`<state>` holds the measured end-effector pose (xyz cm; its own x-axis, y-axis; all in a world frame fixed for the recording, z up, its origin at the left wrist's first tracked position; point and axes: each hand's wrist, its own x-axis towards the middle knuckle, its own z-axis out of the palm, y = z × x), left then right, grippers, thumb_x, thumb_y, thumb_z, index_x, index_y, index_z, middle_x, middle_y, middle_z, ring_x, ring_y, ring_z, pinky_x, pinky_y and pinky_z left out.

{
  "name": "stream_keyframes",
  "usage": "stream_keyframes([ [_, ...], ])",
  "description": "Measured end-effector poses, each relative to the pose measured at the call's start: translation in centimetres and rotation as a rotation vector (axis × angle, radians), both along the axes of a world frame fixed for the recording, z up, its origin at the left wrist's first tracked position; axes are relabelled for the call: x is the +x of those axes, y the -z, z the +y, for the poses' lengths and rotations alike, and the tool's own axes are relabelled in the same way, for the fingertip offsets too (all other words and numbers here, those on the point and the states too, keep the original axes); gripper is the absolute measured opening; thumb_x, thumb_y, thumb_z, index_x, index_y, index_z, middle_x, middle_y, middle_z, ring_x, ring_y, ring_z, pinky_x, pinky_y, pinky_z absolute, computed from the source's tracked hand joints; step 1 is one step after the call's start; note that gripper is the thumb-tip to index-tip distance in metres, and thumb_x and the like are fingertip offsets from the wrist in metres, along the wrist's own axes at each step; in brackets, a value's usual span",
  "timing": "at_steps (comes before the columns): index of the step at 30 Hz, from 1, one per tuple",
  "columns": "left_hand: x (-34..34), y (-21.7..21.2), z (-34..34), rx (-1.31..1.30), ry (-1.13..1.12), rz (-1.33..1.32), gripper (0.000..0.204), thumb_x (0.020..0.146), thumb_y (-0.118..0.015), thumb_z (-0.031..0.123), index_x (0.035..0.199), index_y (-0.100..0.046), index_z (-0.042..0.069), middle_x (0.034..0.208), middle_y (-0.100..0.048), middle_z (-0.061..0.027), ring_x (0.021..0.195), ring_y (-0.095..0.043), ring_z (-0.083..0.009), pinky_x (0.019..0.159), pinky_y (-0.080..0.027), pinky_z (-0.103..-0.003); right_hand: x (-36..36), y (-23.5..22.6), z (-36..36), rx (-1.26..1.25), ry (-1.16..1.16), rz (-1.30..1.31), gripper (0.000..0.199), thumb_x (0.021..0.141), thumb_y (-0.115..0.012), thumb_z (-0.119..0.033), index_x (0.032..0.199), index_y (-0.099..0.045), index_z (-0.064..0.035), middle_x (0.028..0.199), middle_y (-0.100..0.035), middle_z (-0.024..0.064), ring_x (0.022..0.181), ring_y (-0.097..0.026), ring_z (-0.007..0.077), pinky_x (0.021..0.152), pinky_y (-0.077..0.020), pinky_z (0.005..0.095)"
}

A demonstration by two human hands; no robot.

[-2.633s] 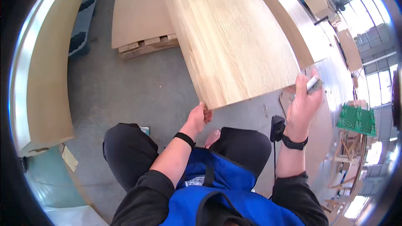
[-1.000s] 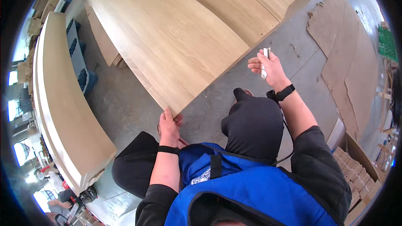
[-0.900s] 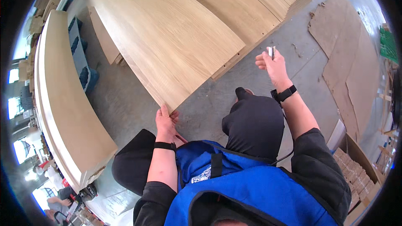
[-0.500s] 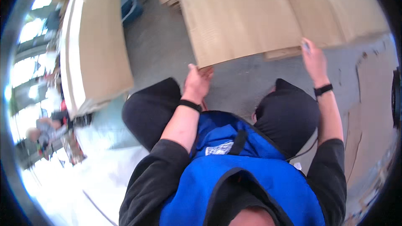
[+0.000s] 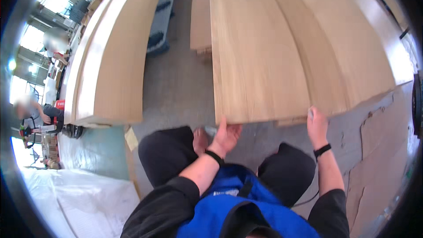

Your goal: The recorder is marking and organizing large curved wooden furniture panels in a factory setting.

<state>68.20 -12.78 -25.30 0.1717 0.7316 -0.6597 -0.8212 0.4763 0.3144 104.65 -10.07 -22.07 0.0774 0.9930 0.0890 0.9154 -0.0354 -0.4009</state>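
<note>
A long tan panel, cardboard or wood-look board, stretches away in front of me with its near edge above my knees. My left hand is at the near left corner, thumb up against the edge and fingers curled at its underside. Farther right, my right hand is closed at the same edge, beside a lengthwise step or fold. A small greyish thing shows at its fingertips, too small to name. More tan board lies to the right of that fold.
To the left stands a long tan stack, with a blue-grey pallet beyond it. Flattened cardboard lies on the floor at right. Plastic-wrapped goods are at lower left. Two people are at the far left.
The view has shifted, so panel and hands appear lower in the picture. Both hands stay at the panel's near edge. More of the left stack and the pallet shows.
</note>
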Motion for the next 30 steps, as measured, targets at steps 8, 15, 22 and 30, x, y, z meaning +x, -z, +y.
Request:
stream_keyframes([
  [8, 7.2, -0.6, 2.9, -0.085, -0.003, -0.077, 0.048, 0.097, -0.046, 0.051, 0.121, -0.056, 0.011, 0.110, -0.063, -0.0054, 0.103, -0.059, -0.0214, 0.093, -0.051, -0.038, -0.7, -2.7, 1.3, -0.060, 0.136, 0.136, 0.027, 0.090, -0.058, -0.020, 0.111, -0.061, -0.0032, 0.102, -0.066, 0.0195, 0.095, -0.063, 0.0387, 0.082, -0.0495, 0.0465],
  [15, 5.7, -3.9, 3.7, -0.115, -0.017, 0.077, 0.044, 0.096, -0.048, 0.052, 0.109, -0.059, 0.011, 0.094, -0.063, -0.0022, 0.079, -0.060, -0.0171, 0.074, -0.054, -0.031, 2.0, 0.0, 3.8, -0.179, 0.131, 0.614, 0.030, 0.089, -0.062, -0.023, 0.107, -0.054, 0.0001, 0.087, -0.062, 0.0088, 0.072, -0.063, 0.0208, 0.059, -0.0500, 0.0342],
  [22, 2.9, -9.2, 3.2, -0.106, -0.040, 0.091, 0.037, 0.098, -0.050, 0.045, 0.106, -0.058, 0.010, 0.093, -0.062, -0.0026, 0.077, -0.058, -0.0149, 0.066, -0.055, -0.027, -1.4, -5.3, 4.8, -0.242, 0.088, 1.029, 0.020, 0.092, -0.062, -0.027, 0.094, -0.052, -0.0093, 0.070, -0.053, -0.0001, 0.049, -0.054, 0.0106, 0.039, -0.0400, 0.0231],
  [30, 1.0, -17.5, 3.5, -0.041, -0.006, 0.063, 0.030, 0.100, -0.051, 0.036, 0.106, -0.057, 0.008, 0.095, -0.063, -0.0043, 0.077, -0.060, -0.0143, 0.065, -0.056, -0.027, -3.6, -14.5, 5.1, -0.237, 0.153, 0.958, 0.019, 0.094, -0.060, -0.026, 0.089, -0.053, -0.0090, 0.066, -0.053, -0.0001, 0.047, -0.052, 0.0098, 0.036, -0.0343, 0.0216],
])
